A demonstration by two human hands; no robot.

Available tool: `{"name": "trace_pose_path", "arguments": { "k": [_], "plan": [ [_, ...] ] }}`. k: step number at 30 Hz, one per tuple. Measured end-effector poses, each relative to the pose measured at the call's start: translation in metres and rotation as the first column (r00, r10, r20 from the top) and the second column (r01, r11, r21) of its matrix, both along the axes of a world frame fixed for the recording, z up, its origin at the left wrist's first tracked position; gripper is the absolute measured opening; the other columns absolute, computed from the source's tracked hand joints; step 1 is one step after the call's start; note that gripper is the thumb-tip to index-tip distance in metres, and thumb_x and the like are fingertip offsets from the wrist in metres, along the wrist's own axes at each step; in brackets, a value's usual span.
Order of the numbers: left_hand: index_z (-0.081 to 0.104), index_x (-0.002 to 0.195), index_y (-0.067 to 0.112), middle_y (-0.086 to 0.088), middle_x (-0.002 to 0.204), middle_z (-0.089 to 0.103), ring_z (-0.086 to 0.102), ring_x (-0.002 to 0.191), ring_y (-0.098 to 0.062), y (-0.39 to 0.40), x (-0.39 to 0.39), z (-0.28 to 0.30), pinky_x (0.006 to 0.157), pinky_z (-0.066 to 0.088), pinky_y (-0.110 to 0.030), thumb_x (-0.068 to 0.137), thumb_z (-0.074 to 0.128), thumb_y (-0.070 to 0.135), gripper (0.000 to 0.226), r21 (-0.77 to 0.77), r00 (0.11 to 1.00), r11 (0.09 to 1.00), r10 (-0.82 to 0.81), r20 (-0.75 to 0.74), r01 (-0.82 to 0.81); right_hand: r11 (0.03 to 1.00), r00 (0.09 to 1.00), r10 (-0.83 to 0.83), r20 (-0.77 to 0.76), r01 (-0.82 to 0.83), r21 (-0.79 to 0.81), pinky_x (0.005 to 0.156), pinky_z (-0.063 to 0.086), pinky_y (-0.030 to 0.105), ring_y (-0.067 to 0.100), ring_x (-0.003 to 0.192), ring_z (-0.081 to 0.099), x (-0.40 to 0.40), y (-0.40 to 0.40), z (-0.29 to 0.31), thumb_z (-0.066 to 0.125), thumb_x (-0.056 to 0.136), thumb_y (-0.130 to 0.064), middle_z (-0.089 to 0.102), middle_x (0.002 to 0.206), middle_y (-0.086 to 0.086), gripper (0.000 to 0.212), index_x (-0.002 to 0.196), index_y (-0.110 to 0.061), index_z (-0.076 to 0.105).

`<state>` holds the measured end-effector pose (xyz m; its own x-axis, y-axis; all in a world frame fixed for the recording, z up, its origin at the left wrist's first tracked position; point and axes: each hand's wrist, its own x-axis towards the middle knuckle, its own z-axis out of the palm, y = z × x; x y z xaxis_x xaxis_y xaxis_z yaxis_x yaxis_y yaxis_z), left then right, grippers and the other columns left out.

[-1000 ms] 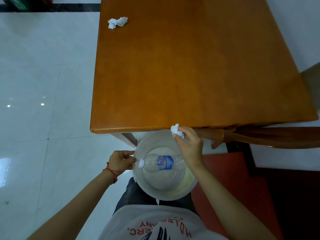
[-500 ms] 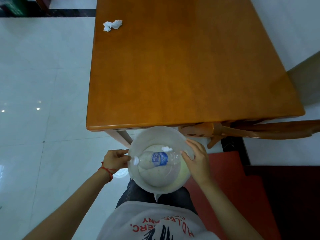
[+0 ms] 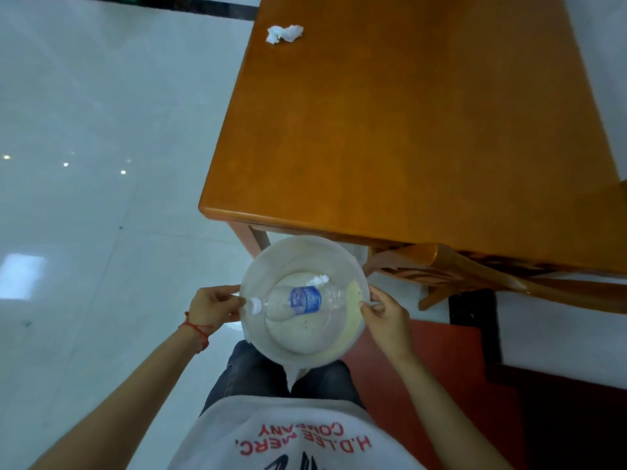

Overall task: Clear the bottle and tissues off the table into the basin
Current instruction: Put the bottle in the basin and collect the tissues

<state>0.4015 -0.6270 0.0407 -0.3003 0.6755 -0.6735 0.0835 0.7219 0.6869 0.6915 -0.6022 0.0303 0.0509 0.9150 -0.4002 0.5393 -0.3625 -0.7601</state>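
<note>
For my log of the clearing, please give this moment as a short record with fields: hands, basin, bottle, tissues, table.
left hand: grips basin rim
right hand: grips opposite rim
basin: held below the table edge, above the lap
bottle: lying in basin, cap toward left hand
tissue in basin: beside bottle
tissue on table: far corner, not yet cleared
table: otherwise bare

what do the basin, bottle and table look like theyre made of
Basin: probably plastic, whitish and faintly translucent, with a thin rim.
Bottle: clear thin plastic with a white cap and blue label.
Table: wood or veneer, orange-brown, with a glossy varnished sheen.
</note>
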Motion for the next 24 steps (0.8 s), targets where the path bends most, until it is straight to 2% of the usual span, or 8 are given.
{"name": "trace_pose_path", "arguments": {
  "k": [3,5,9,12,16,20,22,24],
  "plan": [
    [0.062,0.11,-0.005,0.012,0.05,0.069,0.067,0.053,-0.007,-0.013,-0.01,-0.002,0.052,0.056,-0.017,0.077,0.059,-0.009,0.033,0.001,0.997,0.997,0.078,0.018,-0.078,0.999,0.998,0.054,0.011,-0.054,0.003,0.061,0.048,0.01,0.005,0.067,0.063,-0.011,0.001,0.0,0.06,0.083,-0.009,0.068,0.076,0.002,0.034,0.116,-0.017,0.061],
    [0.062,0.111,-0.005,0.012,0.05,0.069,0.067,0.063,-0.016,-0.022,-0.02,-0.004,0.054,0.057,-0.019,0.077,0.06,-0.008,0.034,0.002,0.992,0.993,0.121,0.028,-0.121,0.997,0.997,0.077,-0.001,-0.077,0.002,0.057,0.045,0.004,-0.003,0.062,0.061,-0.022,0.001,0.001,0.06,0.083,-0.007,0.066,0.072,-0.002,0.035,0.116,-0.018,0.061],
    [0.061,0.113,-0.004,0.006,0.058,0.07,0.063,0.074,-0.026,-0.038,-0.048,-0.005,0.072,0.058,-0.035,0.077,0.061,-0.007,0.036,-0.01,0.982,0.982,0.189,0.021,-0.189,0.99,0.99,0.141,-0.009,-0.141,0.002,0.058,0.046,0.008,-0.005,0.056,0.058,-0.055,0.0,0.009,0.059,0.083,-0.005,0.062,0.063,-0.008,0.037,0.118,-0.017,0.06],
    [0.06,0.113,-0.006,-0.004,0.074,0.065,0.061,0.07,-0.023,-0.051,-0.077,-0.008,0.062,0.058,-0.025,0.076,0.061,-0.007,0.037,-0.017,0.973,0.974,0.228,0.019,-0.228,0.983,0.983,0.182,-0.02,-0.182,0.005,0.058,0.048,0.007,-0.009,0.054,0.056,-0.089,-0.002,0.017,0.057,0.083,-0.001,0.06,0.062,-0.013,0.034,0.114,-0.016,0.063],
    [0.06,0.114,-0.006,-0.005,0.076,0.065,0.061,0.074,-0.026,-0.069,-0.124,-0.012,0.07,0.059,-0.031,0.076,0.061,-0.007,0.038,-0.036,0.966,0.966,0.257,0.023,-0.256,0.977,0.976,0.213,-0.051,-0.213,0.001,0.051,0.038,-0.001,-0.013,0.052,0.055,-0.143,-0.007,0.023,0.055,0.083,0.004,0.061,0.049,-0.019,0.037,0.109,-0.021,0.062],
    [0.059,0.114,-0.006,-0.003,0.072,0.064,0.06,0.076,-0.029,-0.087,-0.175,-0.012,0.081,0.055,-0.04,0.077,0.061,-0.006,0.037,-0.043,0.956,0.955,0.293,0.021,-0.292,0.972,0.972,0.234,-0.035,-0.235,-0.029,0.062,0.051,0.008,-0.011,0.058,0.058,-0.199,-0.013,0.015,0.057,0.085,-0.003,0.063,0.069,-0.015,0.034,0.115,-0.018,0.062],
    [0.059,0.114,-0.006,-0.002,0.063,0.065,0.06,0.072,-0.026,-0.098,-0.203,-0.012,0.073,0.058,-0.034,0.077,0.061,-0.006,0.037,-0.048,0.947,0.946,0.321,0.013,-0.32,0.96,0.961,0.277,-0.019,-0.277,-0.029,0.069,0.055,0.016,-0.009,0.062,0.059,-0.229,-0.016,0.012,0.057,0.085,-0.005,0.064,0.076,-0.006,0.033,0.114,-0.019,0.063],
    [0.059,0.114,-0.006,-0.002,0.064,0.065,0.06,0.071,-0.025,-0.108,-0.229,-0.011,0.065,0.058,-0.028,0.077,0.061,-0.007,0.037,-0.046,0.933,0.932,0.36,0.005,-0.359,0.95,0.951,0.31,-0.013,-0.31,-0.028,0.066,0.051,0.011,-0.011,0.062,0.058,-0.26,-0.018,0.009,0.057,0.085,-0.005,0.064,0.079,-0.002,0.031,0.113,-0.016,0.063]
  ]
}}
